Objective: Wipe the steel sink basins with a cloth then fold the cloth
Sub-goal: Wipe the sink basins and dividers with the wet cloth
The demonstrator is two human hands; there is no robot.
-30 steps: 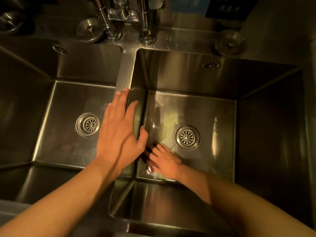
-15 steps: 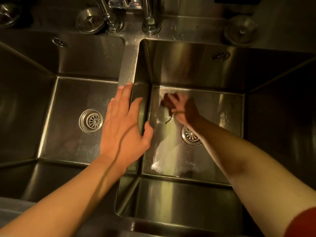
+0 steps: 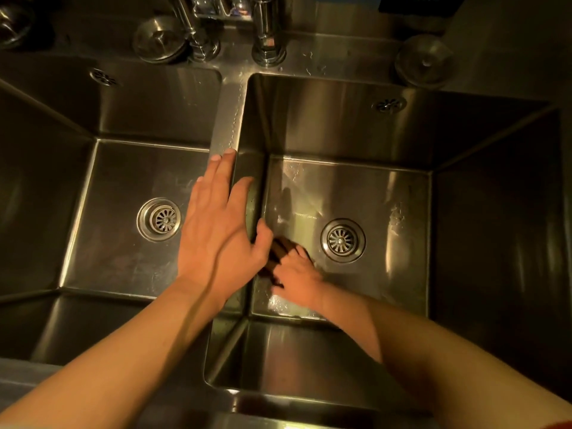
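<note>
Right hand (image 3: 298, 278) clamps the dark cloth (image 3: 278, 253) on the right basin (image 3: 402, 193) floor, at the drain's (image 3: 343, 240) nine o'clock. Left hand (image 3: 218, 224) spreads flat, empty, on the divider (image 3: 230, 119). Best to press firmly with overlapping strokes.

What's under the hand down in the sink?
A dark cloth sits under the right hand, pressed on the wet floor of the right basin. The hand covers most of the cloth.
</note>
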